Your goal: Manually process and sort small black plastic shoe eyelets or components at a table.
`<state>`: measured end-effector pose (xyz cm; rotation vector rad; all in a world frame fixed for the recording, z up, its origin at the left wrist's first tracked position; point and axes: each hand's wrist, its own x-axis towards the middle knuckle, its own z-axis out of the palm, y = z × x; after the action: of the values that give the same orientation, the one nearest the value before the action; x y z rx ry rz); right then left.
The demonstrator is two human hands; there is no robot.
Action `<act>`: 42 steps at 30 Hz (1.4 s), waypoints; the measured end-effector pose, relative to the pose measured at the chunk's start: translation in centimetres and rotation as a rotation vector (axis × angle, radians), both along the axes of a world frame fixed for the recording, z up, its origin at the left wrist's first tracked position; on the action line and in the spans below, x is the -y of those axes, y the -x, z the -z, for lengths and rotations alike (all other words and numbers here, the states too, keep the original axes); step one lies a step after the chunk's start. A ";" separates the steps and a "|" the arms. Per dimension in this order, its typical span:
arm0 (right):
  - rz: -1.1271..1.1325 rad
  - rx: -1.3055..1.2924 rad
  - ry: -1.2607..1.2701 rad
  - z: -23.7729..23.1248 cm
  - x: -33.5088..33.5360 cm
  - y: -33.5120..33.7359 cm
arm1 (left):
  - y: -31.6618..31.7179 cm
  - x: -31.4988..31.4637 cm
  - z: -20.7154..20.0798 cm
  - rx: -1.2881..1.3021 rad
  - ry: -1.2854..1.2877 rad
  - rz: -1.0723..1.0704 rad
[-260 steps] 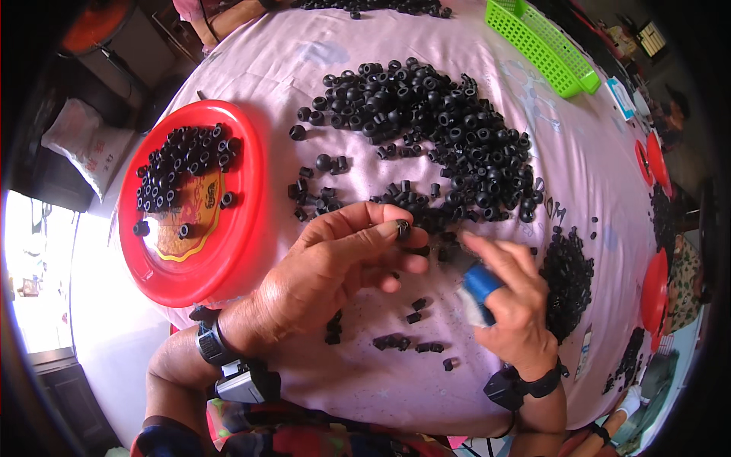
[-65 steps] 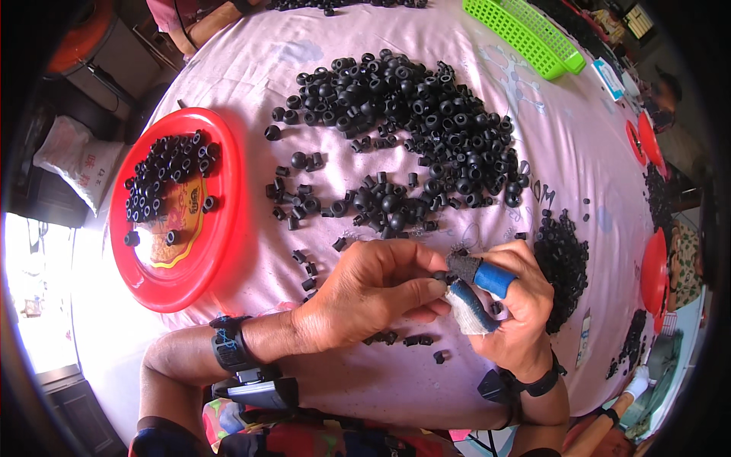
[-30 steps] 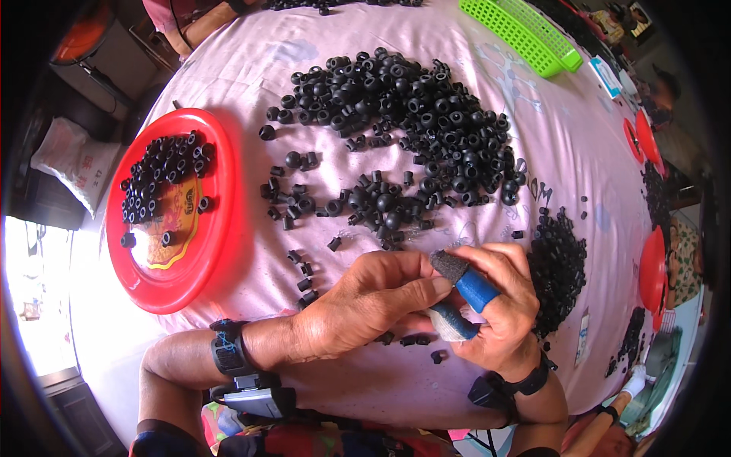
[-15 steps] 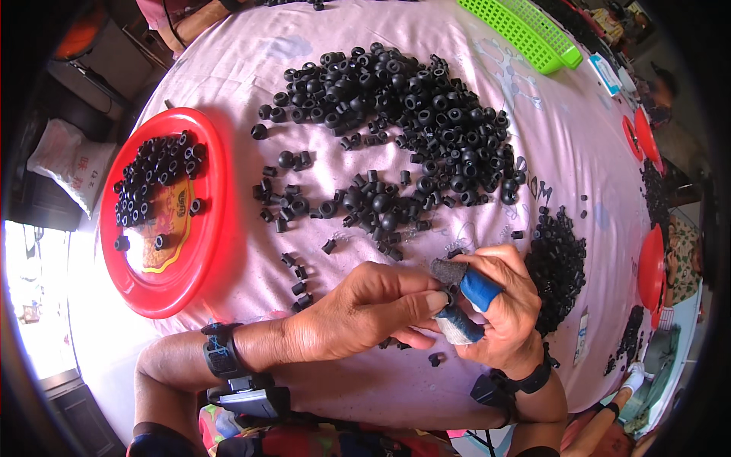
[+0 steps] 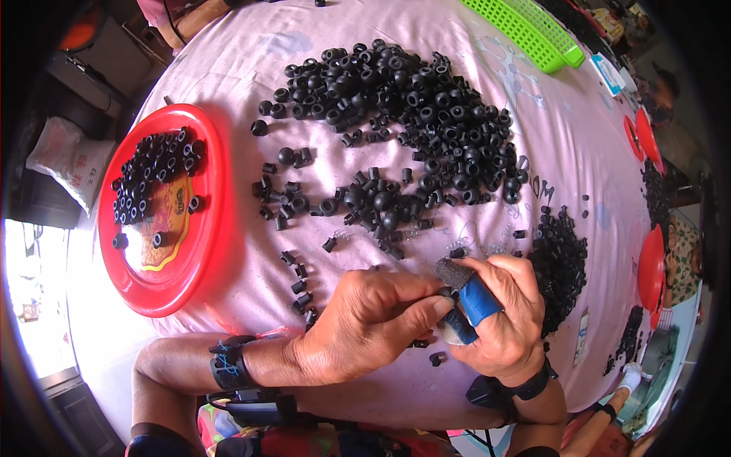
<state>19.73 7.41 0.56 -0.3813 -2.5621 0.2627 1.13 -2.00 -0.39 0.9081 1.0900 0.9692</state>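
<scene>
My left hand [image 5: 373,324] pinches with thumb and forefinger at a small black part [image 5: 448,293]. My right hand [image 5: 509,324] meets it there, its wrapped thumb and forefinger closed on the same part. Blue tape [image 5: 480,300] circles the right forefinger, with a dark grey pad [image 5: 452,272] at its tip. The part is mostly covered by fingers, so its full shape cannot be told. Beyond my hands lies a large heap of black ring-like caps [image 5: 457,114]. Several short black sleeves [image 5: 298,287] lie left of my hands.
A red plate [image 5: 217,221] holding several black sleeves stands at the left. Another heap of small black pieces [image 5: 560,266] lies right of my right hand. At the far right is a green basket [image 5: 525,34]. Other people's arms [image 5: 190,27] show at the table's edges.
Both hands stay together at nearly the same spot. The left fingers have shifted slightly right, and the right thumb and forefinger have turned a little around the part.
</scene>
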 end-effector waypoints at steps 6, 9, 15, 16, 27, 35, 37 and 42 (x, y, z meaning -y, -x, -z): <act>0.001 -0.019 -0.023 -0.4 -0.3 0.2 | -0.7 -0.3 0.7 0.135 -0.021 -0.068; 0.004 -0.027 0.036 -0.5 -0.1 0.4 | -0.5 -0.3 0.6 0.200 0.013 -0.059; -0.013 -0.108 0.226 -0.3 -0.4 0.6 | -0.2 -0.4 -0.1 0.342 0.096 -0.056; -0.013 -0.098 0.260 -0.4 -0.4 0.6 | 0.0 -0.4 -0.2 0.342 0.096 -0.055; -0.052 -0.005 0.187 -1.0 -1.1 0.1 | 1.1 -1.1 0.4 0.461 0.175 0.189; -0.073 -0.031 0.228 -1.0 -1.2 0.0 | 1.1 -0.8 0.6 0.427 0.140 0.178; -0.074 -0.030 0.213 -0.9 -1.3 -0.1 | 1.0 -0.9 0.6 0.425 0.102 0.198; -0.091 -0.032 0.124 -0.3 -1.3 -0.1 | 1.0 -0.9 -0.1 0.434 0.219 0.167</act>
<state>19.85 8.74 0.90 -0.3037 -2.5427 0.4596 0.13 -1.06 -0.25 0.5640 0.7212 0.8392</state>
